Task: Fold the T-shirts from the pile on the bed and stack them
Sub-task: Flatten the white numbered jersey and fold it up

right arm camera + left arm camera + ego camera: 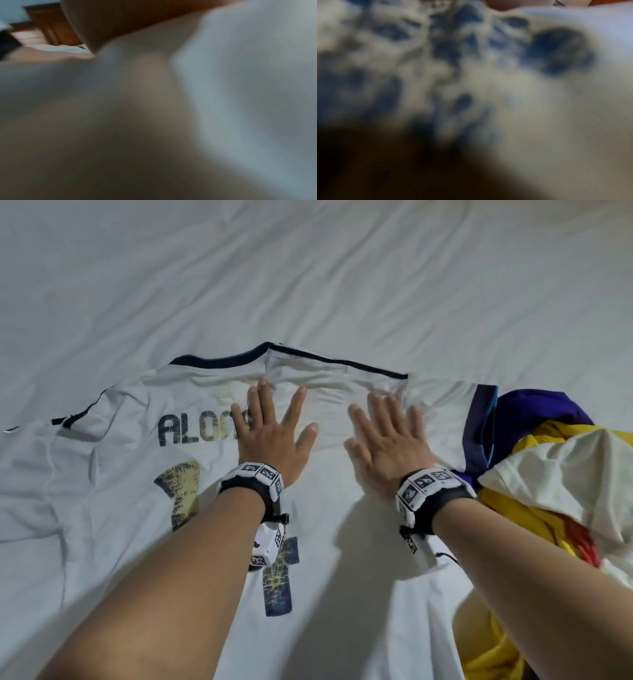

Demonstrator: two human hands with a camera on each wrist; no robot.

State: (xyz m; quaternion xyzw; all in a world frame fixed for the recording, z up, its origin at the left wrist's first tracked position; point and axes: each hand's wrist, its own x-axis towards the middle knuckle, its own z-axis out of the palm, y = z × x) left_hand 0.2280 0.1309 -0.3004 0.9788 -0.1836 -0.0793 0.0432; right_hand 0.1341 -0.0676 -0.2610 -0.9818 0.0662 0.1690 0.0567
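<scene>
A white football T-shirt point(130, 508) with dark blue trim lies back side up on the bed, printed with dark letters and a cracked number. Its right side is folded in over the middle. My left hand point(274, 422) lies flat on the shirt with fingers spread, covering the end of the printed name. Beside it, my right hand point(387, 426) presses flat on the folded-in part just below the collar. Both wrist views are blurred close-ups of white cloth point(556, 121) point(240, 94).
A pile of other shirts point(534, 460) in purple, yellow and cream sits at the right edge, touching the white shirt's sleeve. The white bedsheet point(308, 268) stretches beyond the collar. Wooden furniture point(51, 24) shows small in the right wrist view.
</scene>
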